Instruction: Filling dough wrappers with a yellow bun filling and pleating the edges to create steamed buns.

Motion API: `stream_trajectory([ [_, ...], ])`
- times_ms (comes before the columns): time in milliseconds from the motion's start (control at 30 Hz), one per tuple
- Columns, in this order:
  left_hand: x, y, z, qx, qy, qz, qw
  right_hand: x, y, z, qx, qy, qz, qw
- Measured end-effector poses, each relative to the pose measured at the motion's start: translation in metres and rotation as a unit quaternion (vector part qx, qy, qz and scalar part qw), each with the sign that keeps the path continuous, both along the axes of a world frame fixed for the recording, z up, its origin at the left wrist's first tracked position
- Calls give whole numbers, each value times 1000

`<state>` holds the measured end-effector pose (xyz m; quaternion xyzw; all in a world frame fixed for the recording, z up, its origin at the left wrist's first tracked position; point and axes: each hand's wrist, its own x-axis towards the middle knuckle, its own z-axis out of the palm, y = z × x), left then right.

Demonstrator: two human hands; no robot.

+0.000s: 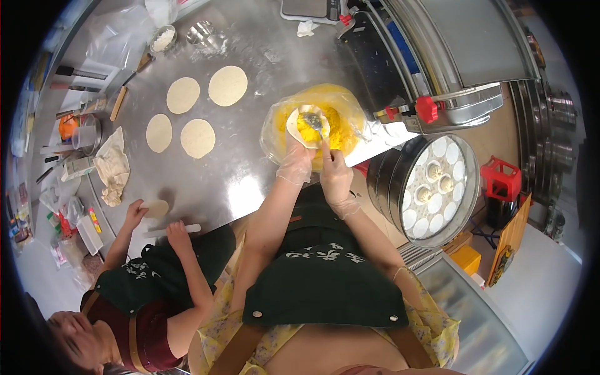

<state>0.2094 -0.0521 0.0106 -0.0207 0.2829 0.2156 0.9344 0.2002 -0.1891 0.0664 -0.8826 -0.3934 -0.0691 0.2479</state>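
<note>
My left hand point(296, 161), in a clear plastic glove, cups a round dough wrapper point(292, 130) with crumbly yellow filling point(307, 132) on it. My right hand point(337, 176), gloved too, grips a metal spoon point(314, 120), its bowl pressed onto that filling. Both hands are over the near side of a wide container lined with a clear plastic bag point(270, 134), which holds more yellow filling point(340, 131). Several flat dough rounds point(198, 139) lie on the metal table to the left.
A co-worker at the left holds a dough round point(155, 209) and a white rolling pin point(187, 229). At my right stands a round steamer point(381, 172) with white paper discs and three pleated buns point(434, 171). A machine with red knobs point(426, 109) stands at the far right; a cloth point(112, 165) lies far left.
</note>
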Motion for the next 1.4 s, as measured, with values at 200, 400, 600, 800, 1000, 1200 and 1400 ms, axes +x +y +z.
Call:
stream_trajectory([
  [200, -5, 0, -8, -8, -51, -18, 998, 9, -2, 10, -3, 18, 0, 1000],
  [400, -6, 0, 12, -37, -17, 12, 999, 19, -12, 31, 222, 576, -126, 776],
  [600, -4, 4, 3, -61, -68, -11, 996, 11, -11, 36, 153, 404, -55, 900],
  [800, -16, 15, 10, 30, -27, 45, 998, 16, -7, 45, 134, 232, -33, 963],
  [1000, -25, 41, 27, 31, -132, 66, 989, 55, -17, -3, -147, 113, -42, 982],
  [1200, -41, 44, 26, 44, -93, 64, 993, 46, -3, -46, -32, 315, -47, 947],
  [1400, -54, 42, 21, 53, -110, 75, 990, 59, -12, -33, -11, 491, -145, 859],
])
